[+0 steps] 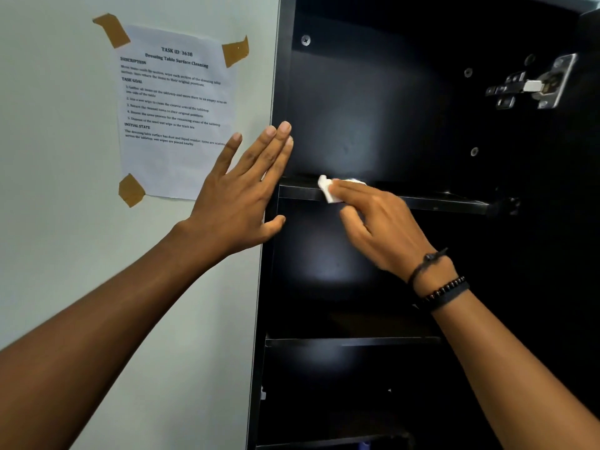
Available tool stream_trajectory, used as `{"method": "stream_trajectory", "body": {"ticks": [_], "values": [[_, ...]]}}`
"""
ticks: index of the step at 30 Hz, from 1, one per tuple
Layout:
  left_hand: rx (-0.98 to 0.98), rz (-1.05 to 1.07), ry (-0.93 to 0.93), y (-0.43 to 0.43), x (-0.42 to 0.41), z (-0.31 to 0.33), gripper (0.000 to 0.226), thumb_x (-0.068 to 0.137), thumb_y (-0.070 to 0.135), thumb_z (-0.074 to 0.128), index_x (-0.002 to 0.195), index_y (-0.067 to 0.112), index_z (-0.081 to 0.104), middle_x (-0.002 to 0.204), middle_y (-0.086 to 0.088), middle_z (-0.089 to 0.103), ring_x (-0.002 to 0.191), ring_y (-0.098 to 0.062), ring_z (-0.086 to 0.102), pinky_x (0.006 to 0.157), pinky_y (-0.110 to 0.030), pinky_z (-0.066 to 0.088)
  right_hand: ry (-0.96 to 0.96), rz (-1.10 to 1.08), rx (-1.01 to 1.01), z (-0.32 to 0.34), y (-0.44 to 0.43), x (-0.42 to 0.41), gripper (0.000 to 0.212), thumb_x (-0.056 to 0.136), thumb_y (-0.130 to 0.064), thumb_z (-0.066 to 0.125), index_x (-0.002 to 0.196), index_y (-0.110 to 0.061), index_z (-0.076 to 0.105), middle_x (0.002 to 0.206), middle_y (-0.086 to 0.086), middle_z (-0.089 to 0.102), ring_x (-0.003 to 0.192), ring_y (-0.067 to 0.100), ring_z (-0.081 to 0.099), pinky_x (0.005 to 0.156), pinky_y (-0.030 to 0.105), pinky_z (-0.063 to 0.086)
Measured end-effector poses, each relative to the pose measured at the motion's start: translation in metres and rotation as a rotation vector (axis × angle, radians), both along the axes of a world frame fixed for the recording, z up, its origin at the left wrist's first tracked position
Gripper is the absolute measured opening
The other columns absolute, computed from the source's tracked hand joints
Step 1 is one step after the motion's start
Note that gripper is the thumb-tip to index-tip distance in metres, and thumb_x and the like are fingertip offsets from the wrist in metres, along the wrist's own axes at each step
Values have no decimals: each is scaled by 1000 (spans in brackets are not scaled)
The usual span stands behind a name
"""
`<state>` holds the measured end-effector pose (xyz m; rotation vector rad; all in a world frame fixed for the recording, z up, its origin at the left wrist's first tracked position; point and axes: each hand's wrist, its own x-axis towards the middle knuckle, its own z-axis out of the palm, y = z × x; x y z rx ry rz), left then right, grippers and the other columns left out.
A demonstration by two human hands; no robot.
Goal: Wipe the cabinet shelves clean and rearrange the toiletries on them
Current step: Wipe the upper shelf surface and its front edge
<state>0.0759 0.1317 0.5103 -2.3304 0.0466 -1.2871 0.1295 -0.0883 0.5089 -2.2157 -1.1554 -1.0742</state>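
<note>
Pale wall [65, 190] fills the left of the frame, a tall black cabinet [357, 92] the right. Left hand [246, 190], fingers straight, braces the cabinet's side edge. Right hand [380, 222], fingers flat, presses a small white wipe [328, 190] onto the front lip of the upper black shelf [438, 203], mid-frame. This looks like the wiping step; next probably a steady rightward sweep.

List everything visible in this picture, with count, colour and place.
cabinet: one, black, right half, open.
shelves: three visible, black, inside the cabinet, one above another.
wipe: one, white, on the top shelf's front edge.
hinge: one, silver, cabinet's upper right.
wall: one, pale, left half.
instruction sheet: one, white, on the wall.
tape pieces: three, brown, on the sheet's corners.
bracelets: two or three, dark, right wrist.
left hand: flat against the cabinet's left edge.
right hand: fingers press the wipe.
</note>
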Motion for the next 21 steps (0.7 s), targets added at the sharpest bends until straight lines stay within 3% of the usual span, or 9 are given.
{"method": "stream_trajectory", "body": {"ticks": [4,8,13,17,21], "values": [[-20,-13,2,-3,0,-2,101,79,55,55,153,11,0,161,-5,-8,148,-18,-9,120,-44,3,-96,-155,24,-22,8,22,60,86,-27,30,142,-12,43,148,6,42,139,18,36,119,32,22],[-34,-26,0,-5,-2,-3,97,80,50,52,152,9,2,161,-6,-6,148,-18,-6,120,-45,6,-246,-121,-89,-38,54,11,61,89,-23,36,146,-2,31,155,15,27,145,26,21,121,40,16],[-53,-21,2,-7,-3,-2,93,79,51,41,153,10,2,161,-5,-6,148,-18,-6,119,-49,6,-287,-113,-79,-40,65,4,55,94,-25,37,145,-2,34,152,14,33,144,25,27,119,38,21],[-60,-16,-2,-10,-3,-4,97,79,48,52,153,10,2,161,-5,-7,148,-18,-7,120,-48,7,-305,-146,61,-30,30,16,44,94,-29,44,130,-7,55,126,9,60,118,25,54,106,37,38],[-71,-6,5,-14,0,-5,97,78,46,54,152,10,2,161,-7,-9,148,-21,-8,120,-45,5,-112,-344,107,-2,-10,34,42,97,-42,37,103,-16,70,99,7,64,93,31,58,83,40,47]]}}
